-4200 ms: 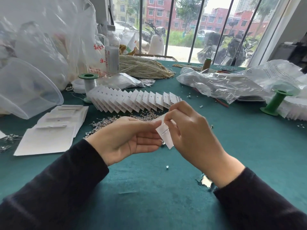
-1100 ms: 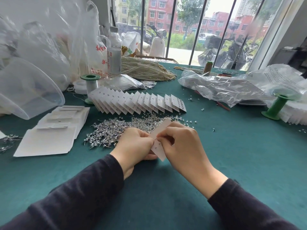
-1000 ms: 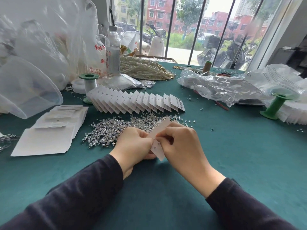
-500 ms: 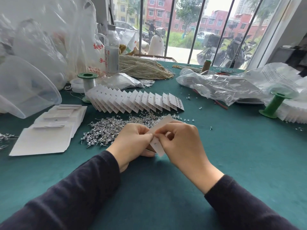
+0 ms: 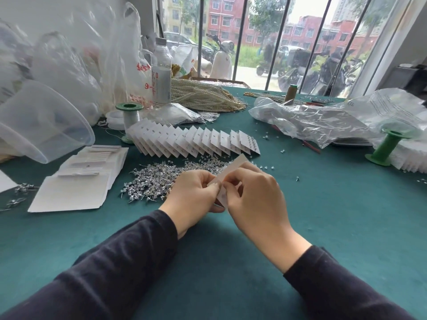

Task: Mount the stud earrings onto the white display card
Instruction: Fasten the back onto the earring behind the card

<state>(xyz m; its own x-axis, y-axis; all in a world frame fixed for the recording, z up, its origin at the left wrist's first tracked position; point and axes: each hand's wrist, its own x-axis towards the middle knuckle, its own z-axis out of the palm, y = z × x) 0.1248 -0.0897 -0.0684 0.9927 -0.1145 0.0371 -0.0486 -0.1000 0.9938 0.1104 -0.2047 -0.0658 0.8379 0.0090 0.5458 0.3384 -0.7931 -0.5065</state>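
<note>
Green felt table (image 5: pixel 323 227) beside a barred window. Both hands meet at centre, above the cloth. Left hand (image 5: pixel 194 195) pinches the white display card (image 5: pixel 233 166), fingers curled onto it. Right hand (image 5: pixel 256 199) pinches the same card from the opposite side; whether a stud sits under its fingertips cannot be told. Card tilted, its upper end toward one o'clock. Loose stud earrings (image 5: pixel 157 181) heaped at ten o'clock of the hands. Row of overlapping cards (image 5: pixel 194 142) at twelve o'clock, beyond the heap. Blank cards (image 5: pixel 76 181) at nine o'clock.
</note>
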